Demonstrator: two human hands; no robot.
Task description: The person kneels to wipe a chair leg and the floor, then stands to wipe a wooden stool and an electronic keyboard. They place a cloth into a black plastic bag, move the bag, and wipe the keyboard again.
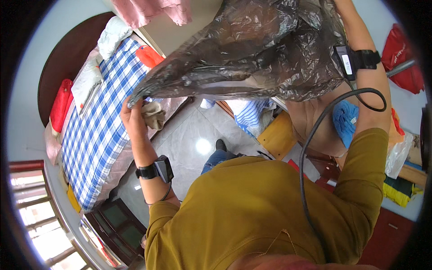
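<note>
A large, thin black plastic bag [249, 60] stretches across the upper part of the view. My left hand [133, 116] pinches its gathered left corner, raised in front of the bed. A crumpled beige cloth [154, 115] shows right beside the fingers of that hand; whether they hold it too is unclear. My right arm reaches up along the bag's right side, and the hand itself lies out of view past the top edge. The bag is see-through in places, but I cannot make out what is behind or inside it.
A bed [101, 135] with a blue-and-white checked sheet stands at left, bearing pillows and a red cloth [148, 56]. Below the bag are a striped cloth [253, 114], a wooden board [278, 135] and a blue towel [345, 121]. A black cable [303, 152] loops from my right wrist device.
</note>
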